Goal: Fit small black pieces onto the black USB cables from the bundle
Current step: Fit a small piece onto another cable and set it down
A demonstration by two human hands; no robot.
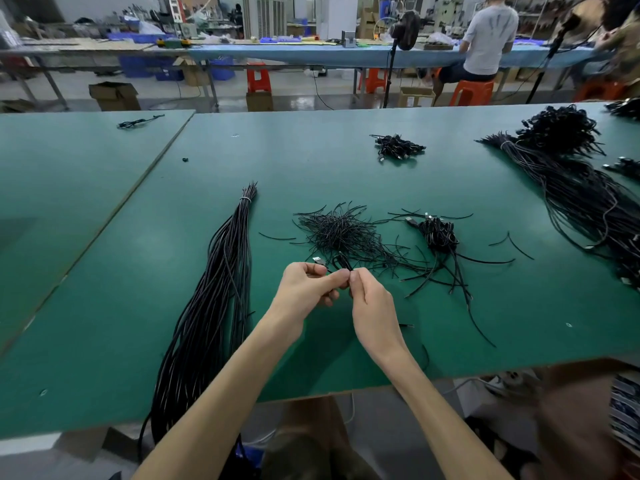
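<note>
Both of my bare forearms come up from the bottom edge and meet over the flat green worktable (pixel 104 271), so I'll sweep from the left.

Far left and well back, one stray thin black cable (pixel 138 122) lies alone on the neighbouring table panel. Closer in, a long tied bundle of black cables (pixel 214 306) runs from a pale tie at its far tip down to the near table edge and spills over it.

Next is my left hand (pixel 308 289), with its fingers curled and pinching a short black USB cable (pixel 341 262). The silver plug (pixel 318 260) sticks up just above the knuckles. My right hand (pixel 372 306) is just beside it, thumb tip against thumb tip, and pinches the same cable at its small loop. I can't tell whether a small piece sits between the fingertips, as it's too small to see.

Just behind the hands is a loose heap of thin black strips (pixel 337 230). To its right lies a clump of coiled black USB cables (pixel 438 235) with loose tails fanning toward me. Further back sits a smaller coiled pile (pixel 398 147). At far right, a big sprawling mass of black cables (pixel 581 195) runs along the table toward the right edge.
</note>
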